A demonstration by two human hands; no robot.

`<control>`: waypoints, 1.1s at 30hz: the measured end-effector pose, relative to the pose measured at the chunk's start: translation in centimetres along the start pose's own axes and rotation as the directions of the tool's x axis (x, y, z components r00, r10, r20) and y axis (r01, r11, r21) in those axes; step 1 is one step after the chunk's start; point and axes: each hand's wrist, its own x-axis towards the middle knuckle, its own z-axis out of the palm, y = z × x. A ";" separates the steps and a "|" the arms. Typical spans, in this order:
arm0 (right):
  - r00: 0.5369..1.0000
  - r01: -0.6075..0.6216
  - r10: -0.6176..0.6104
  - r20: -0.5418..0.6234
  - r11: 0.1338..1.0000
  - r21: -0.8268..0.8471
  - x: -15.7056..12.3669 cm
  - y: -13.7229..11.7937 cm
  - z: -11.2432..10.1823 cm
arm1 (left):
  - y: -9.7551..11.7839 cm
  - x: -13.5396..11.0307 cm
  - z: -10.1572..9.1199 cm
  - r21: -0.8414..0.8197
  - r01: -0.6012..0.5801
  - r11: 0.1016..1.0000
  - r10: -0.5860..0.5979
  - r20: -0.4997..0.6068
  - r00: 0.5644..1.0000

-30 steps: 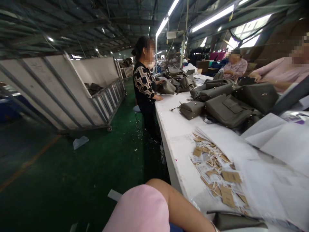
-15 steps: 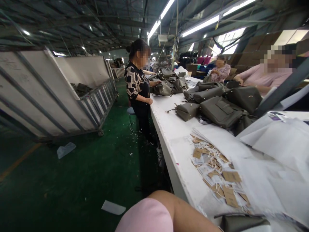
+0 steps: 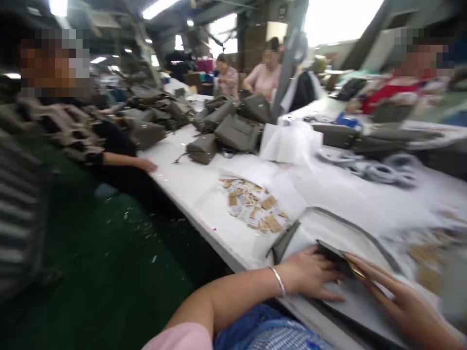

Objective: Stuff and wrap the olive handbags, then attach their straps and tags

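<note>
In front of me, at the table's near edge, lies a grey-green handbag (image 3: 288,243) with a pale sheet or lining showing over its middle. My left hand (image 3: 314,273) rests flat on it, fingers spread, a silver bangle on the wrist. Above those fingers, a dark flap (image 3: 333,253) with a gold-coloured edge is raised. Fingers and thumb of my right hand (image 3: 399,296) close on this flap from the right; motion blur softens the grip. Brown paper tags (image 3: 270,221) with white strings lie in a pile beyond the bag.
More grey-green handbags (image 3: 239,132) are heaped farther along the white table (image 3: 175,167). White sheets (image 3: 292,141) and grey rolled straps (image 3: 381,170) lie at the right. A co-worker's hand (image 3: 148,165) touches the left table edge. Other people sit or stand around the table.
My view has swung to the right and down. Both my hands and the handbag, mostly out of frame before, now show. The co-worker at left appears much nearer.
</note>
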 end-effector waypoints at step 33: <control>0.979 0.004 0.035 0.199 0.982 -0.191 -4.3 0.3 3.2 | -0.7 -1.2 2.1 -0.203 -0.333 0.921 0.247 -0.358 0.900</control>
